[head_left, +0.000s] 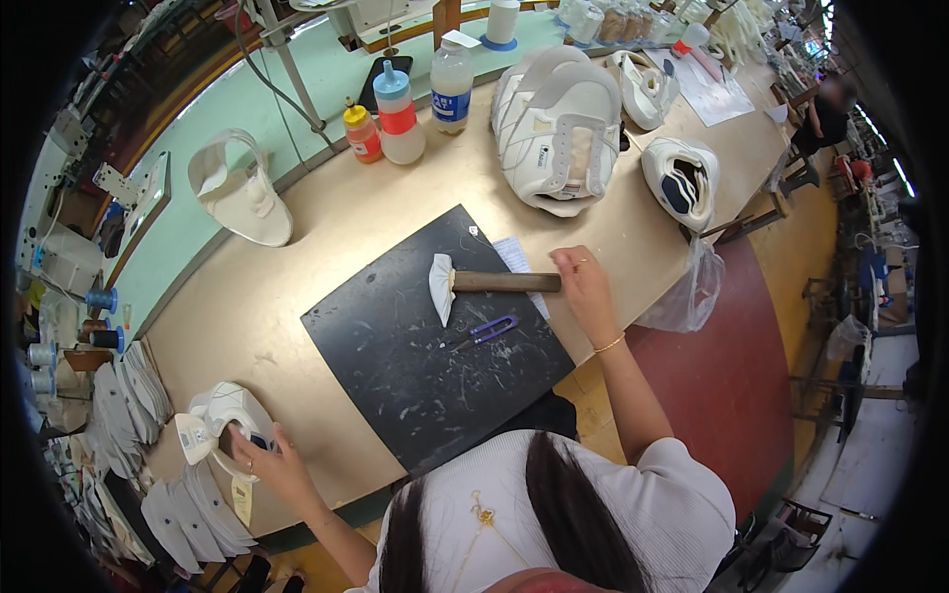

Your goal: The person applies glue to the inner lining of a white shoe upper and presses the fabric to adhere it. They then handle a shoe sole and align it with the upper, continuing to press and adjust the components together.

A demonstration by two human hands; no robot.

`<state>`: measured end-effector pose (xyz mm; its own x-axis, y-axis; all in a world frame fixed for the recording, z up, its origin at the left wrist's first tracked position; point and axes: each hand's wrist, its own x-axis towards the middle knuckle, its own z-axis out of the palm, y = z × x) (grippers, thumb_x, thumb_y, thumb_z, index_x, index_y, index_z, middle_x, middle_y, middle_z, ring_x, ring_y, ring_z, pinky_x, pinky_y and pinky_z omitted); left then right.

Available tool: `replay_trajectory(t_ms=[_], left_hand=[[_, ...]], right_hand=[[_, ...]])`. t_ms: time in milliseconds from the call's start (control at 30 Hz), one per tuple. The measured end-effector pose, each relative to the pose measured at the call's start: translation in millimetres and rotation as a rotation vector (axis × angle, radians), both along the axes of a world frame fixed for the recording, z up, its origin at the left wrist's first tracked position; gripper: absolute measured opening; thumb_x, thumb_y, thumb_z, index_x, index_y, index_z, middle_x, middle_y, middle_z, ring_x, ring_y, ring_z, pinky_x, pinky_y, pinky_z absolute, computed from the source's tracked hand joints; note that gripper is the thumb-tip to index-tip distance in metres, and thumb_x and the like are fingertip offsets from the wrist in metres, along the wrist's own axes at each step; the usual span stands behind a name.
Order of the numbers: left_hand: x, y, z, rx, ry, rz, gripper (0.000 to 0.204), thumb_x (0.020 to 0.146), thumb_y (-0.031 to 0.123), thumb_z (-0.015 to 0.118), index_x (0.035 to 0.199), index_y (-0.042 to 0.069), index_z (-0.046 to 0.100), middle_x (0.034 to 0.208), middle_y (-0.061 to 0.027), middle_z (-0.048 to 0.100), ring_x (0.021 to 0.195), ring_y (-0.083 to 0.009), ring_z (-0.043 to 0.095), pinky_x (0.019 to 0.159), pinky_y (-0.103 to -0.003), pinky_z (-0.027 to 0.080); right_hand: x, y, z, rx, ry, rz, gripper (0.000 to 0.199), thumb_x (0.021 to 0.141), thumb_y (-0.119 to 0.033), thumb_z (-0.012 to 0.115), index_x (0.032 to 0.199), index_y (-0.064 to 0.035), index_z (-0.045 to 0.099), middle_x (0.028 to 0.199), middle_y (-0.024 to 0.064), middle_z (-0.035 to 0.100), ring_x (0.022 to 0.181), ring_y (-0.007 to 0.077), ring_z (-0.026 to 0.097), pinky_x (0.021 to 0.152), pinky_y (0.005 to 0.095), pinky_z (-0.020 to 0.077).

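At the near left of the tan, smooth surface [232, 326]: here's the left hand [269, 466] at a small white shoe upper with a dark lining [237, 403], fingers dipped into its opening, thumb by the rim; it looks like a pinch on the collar, a handy edge for steadying so soft a shell.

Hammer end: over to the right, the right hand [589, 295] has its fingers loosely curled, just beside the butt of a brown wooden-handled hammer with a white-wrapped head [506, 283]; whether they touch, I cannot tell. The handle points right, convenient for that side, and the wrapping probably spares pale material from marks.

Black mat: beneath the hammer's head lies a scuffed, dark rectangular mat [376, 336], likely shielding the surface from blows and blades. Small purple-handled thread snips [494, 328] rest on it, nearer than the hammer, within reach.

Far side: a large cluster of white-and-grey shoe uppers [556, 133] sits beyond the mat, with plastic squeeze bottles [399, 128] to its left, all seemingly parked there to leave the mat free.
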<state>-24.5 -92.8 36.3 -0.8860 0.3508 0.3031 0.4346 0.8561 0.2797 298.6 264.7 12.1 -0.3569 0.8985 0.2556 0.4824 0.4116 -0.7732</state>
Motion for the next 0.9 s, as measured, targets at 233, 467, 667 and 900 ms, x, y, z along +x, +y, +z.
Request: replay_trajectory(t_ms=[233,467,667,900], left_hand=[[-33,-19,2,0.007,-0.124,-0.008,0.038,0.084,0.008,0.07,0.117,-0.006,0.057,0.114,-0.0215,0.056,0.103,-0.0384,0.057,0.088,-0.045,0.045],[-33,-20,-2,0.051,-0.138,0.037,0.034,0.086,0.016,0.071,0.109,-0.007,0.062,0.109,-0.0193,0.058,0.098,-0.036,0.057,0.087,-0.042,0.046],[-46,-72,11,0.42,-0.008,0.011,0.032,0.09,0.02,0.069,0.108,-0.006,0.063,0.107,-0.0136,0.06,0.098,-0.0251,0.058,0.087,-0.035,0.046],[-38,-72,86,1.611,-0.679,-0.266,0.035,0.097,0.019,0.058,0.128,0.003,0.055,0.136,-0.0111,0.053,0.127,-0.0251,0.047,0.107,-0.043,0.036]], right_hand=[[-22,-16,11,0.11,-0.194,0.235,0.027,0.083,-0.022,0.073,0.104,-0.0066,0.066,0.1,0.009,0.06,0.095,0.0289,0.056,0.083,0.0388,0.0449],[-27,-13,9,0.102,-0.436,0.298,0.032,0.081,-0.025,0.074,0.107,-0.0073,0.065,0.094,0.0105,0.062,0.087,0.03,0.06,0.081,0.0376,0.0456],[18,-7,-18,0.062,-0.227,0.081,0.028,0.088,-0.019,0.068,0.11,-0.0021,0.064,0.102,0.0136,0.066,0.093,0.0308,0.063,0.083,0.0387,0.0484],[109,27,-13,0.298,-0.534,0.02,0.028,0.092,-0.018,0.064,0.114,-0.0004,0.062,0.103,0.0161,0.061,0.101,0.0335,0.059,0.089,0.0406,0.0467]])
